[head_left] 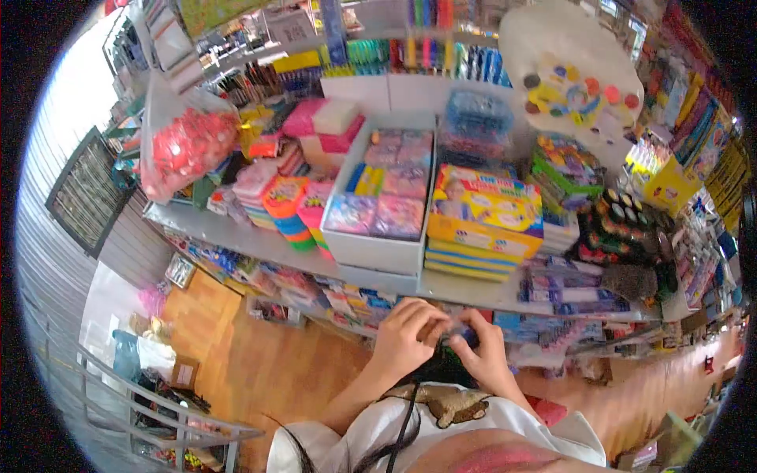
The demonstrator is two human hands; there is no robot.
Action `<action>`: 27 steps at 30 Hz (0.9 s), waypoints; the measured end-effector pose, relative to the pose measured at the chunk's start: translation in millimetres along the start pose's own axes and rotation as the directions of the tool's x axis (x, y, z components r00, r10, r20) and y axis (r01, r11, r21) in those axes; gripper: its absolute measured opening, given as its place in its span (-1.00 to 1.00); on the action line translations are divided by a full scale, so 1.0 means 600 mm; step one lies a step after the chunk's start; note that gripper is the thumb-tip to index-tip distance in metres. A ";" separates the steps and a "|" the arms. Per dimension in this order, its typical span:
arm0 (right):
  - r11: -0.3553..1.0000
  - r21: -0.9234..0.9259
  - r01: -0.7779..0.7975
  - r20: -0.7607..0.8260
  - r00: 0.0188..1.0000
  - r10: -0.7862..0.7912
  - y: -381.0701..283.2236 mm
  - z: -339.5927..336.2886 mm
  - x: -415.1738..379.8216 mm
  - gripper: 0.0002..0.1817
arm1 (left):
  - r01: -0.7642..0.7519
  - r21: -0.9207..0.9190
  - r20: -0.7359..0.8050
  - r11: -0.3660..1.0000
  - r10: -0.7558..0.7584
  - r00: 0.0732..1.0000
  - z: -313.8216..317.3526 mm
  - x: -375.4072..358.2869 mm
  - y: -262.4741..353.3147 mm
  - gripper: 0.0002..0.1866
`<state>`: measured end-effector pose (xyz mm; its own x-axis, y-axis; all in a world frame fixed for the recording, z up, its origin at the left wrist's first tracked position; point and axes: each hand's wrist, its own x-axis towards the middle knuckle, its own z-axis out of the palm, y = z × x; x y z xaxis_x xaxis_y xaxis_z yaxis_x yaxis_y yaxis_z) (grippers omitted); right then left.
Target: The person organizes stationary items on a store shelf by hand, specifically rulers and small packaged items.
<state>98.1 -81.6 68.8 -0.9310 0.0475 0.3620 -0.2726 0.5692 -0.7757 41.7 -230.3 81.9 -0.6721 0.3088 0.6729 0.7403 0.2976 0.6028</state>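
Observation:
Close to my chest, both hands are raised in front of the shelf edge. My left hand (408, 337) has its fingers curled and pinched together at the tips. Beside it, my right hand (482, 351) is also bent, thumb toward the fingers, around something small and dark that I cannot make out. The fingertips of the two hands almost meet. Just beyond them stands a white box (377, 251) filled with small pink and purple packets. To its right is a stack of yellow boxes (482, 213) with a colourful printed lid.
A clear bag of red items (193, 150) hangs at the left. Orange and pink tubs (285, 206) stand on the grey shelf (236, 229). Paint palette packaging (583, 91) hangs at upper right. Dark bottles (619, 217) are grouped below it. A metal railing (158, 402) is at lower left.

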 end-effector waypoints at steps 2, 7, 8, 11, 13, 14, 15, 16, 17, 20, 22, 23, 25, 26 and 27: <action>1.000 0.017 -0.026 0.010 1.000 0.026 -0.009 0.018 0.016 -0.79 | -0.033 -0.023 0.001 0.999 0.033 0.999 -0.016 0.004 -0.017 -0.85; 0.985 0.148 -0.088 -0.007 0.996 0.090 -0.020 0.043 0.036 -0.86 | 0.076 -0.172 -0.076 0.982 -0.090 0.993 -0.052 0.006 -0.051 -0.87; 0.968 0.214 -0.128 0.005 0.992 0.130 -0.020 0.043 0.037 -0.86 | 0.132 -0.187 -0.140 0.973 -0.160 0.977 -0.072 0.011 -0.053 -0.89; 0.861 0.467 -0.199 -0.003 0.974 0.226 -0.025 0.029 0.044 -0.80 | 0.191 -0.248 -0.270 0.950 -0.257 0.928 -0.133 0.021 -0.065 -0.94; 0.766 0.613 -0.194 -0.010 0.968 0.252 -0.044 0.000 0.056 -0.79 | 0.194 -0.254 -0.278 0.948 -0.264 0.924 -0.168 0.019 -0.081 -0.97; 0.775 0.628 -0.067 -0.061 0.989 0.135 -0.034 -0.012 0.064 -0.76 | 0.192 -0.235 -0.253 0.953 -0.251 0.934 -0.185 0.017 -0.092 -0.94; 0.754 0.657 0.000 -0.054 0.997 0.047 -0.053 -0.029 0.078 -0.75 | 0.184 -0.217 -0.232 0.959 -0.234 0.944 -0.195 0.019 -0.099 -0.89; 0.725 0.685 0.072 -0.052 0.997 -0.050 -0.084 -0.051 0.095 -0.74 | 0.182 -0.167 -0.220 0.969 -0.217 0.951 -0.201 0.032 -0.097 -0.85; 0.726 0.682 0.090 -0.018 0.994 -0.106 -0.109 -0.065 0.111 -0.71 | 0.175 -0.117 -0.214 0.978 -0.197 0.957 -0.210 0.051 -0.090 -0.81; 0.744 0.655 0.131 0.083 0.966 -0.244 -0.198 -0.094 0.165 -0.72 | 0.010 -0.101 -0.014 0.995 -0.011 1.000 -0.233 0.096 -0.090 -0.67; 0.726 0.662 0.186 0.030 0.961 -0.274 -0.255 -0.085 0.211 -0.74 | -0.089 -0.165 0.139 0.982 0.112 0.984 -0.239 0.147 -0.055 -0.64; 0.712 0.661 0.237 -0.055 0.961 -0.269 -0.283 -0.073 0.237 -0.74 | -0.113 -0.259 0.141 0.959 0.153 0.978 -0.230 0.165 -0.046 -0.63; 0.586 0.751 0.304 -0.104 0.931 -0.350 -0.318 -0.060 0.297 -0.82 | -0.151 -0.438 0.138 0.886 0.232 0.963 -0.207 0.202 -0.029 -0.58; 0.600 0.694 0.397 -0.165 0.900 -0.404 -0.336 -0.049 0.332 -0.81 | -0.180 -0.421 0.160 0.889 0.268 0.950 -0.205 0.220 -0.027 -0.62; 0.607 0.627 0.488 -0.221 0.859 -0.462 -0.356 -0.040 0.367 -0.80 | -0.212 -0.405 0.180 0.889 0.305 0.935 -0.203 0.239 -0.026 -0.65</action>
<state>-43.1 -173.0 326.7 -0.6199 -0.0406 0.7836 -0.7722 -0.1457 -0.6184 -64.7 -300.8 221.3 -0.4052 0.5423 0.7360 0.8067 -0.1667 0.5669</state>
